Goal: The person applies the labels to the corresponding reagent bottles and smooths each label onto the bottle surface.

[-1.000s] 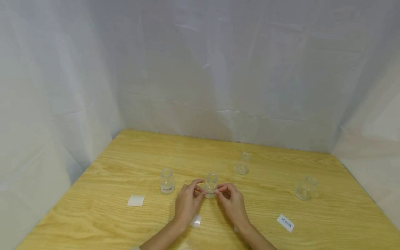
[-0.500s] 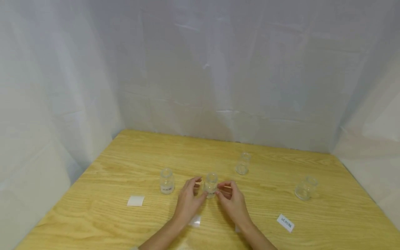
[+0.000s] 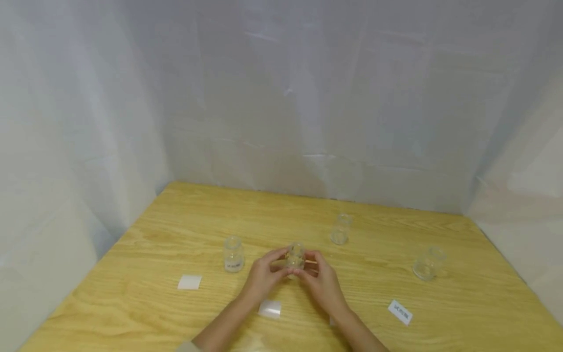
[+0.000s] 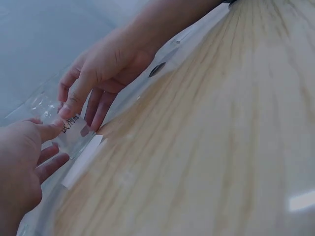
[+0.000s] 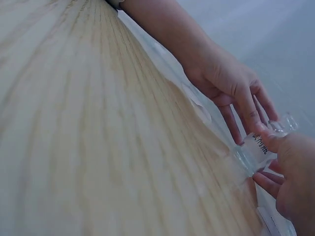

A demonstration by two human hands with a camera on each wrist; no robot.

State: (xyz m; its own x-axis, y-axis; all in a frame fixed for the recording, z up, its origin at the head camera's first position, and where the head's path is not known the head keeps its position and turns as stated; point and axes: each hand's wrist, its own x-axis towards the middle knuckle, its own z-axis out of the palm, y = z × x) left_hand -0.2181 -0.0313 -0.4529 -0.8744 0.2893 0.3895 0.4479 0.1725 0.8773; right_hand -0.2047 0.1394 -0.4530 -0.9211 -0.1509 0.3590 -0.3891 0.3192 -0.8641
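Observation:
A small clear glass bottle [image 3: 295, 252] is held between both hands near the front middle of the wooden table. My left hand [image 3: 264, 274] grips its left side, thumb at the front and fingers reaching behind. From the right, my right hand [image 3: 324, 283] grips it the same way. Both thumbs press on a white label [image 5: 258, 146] with dark writing on the bottle's side; they cover part of it. In the left wrist view, the label [image 4: 75, 127] shows between the thumb tips. The bottle leans slightly, its neck pointing away from the table.
A labelled bottle [image 3: 233, 256] stands to the left. Two bottles without visible labels stand behind [image 3: 340, 230] and at right [image 3: 428, 265]. A white slip [image 3: 190, 282], a shiny slip [image 3: 270, 309] and a written label [image 3: 400, 312] lie nearer the front. White sheeting [image 3: 316, 98] surrounds the table.
Both hands have closed in around the bottle, thumbs coming together across its front where the label's writing showed before. The shiny slip beside the left wrist is more exposed.

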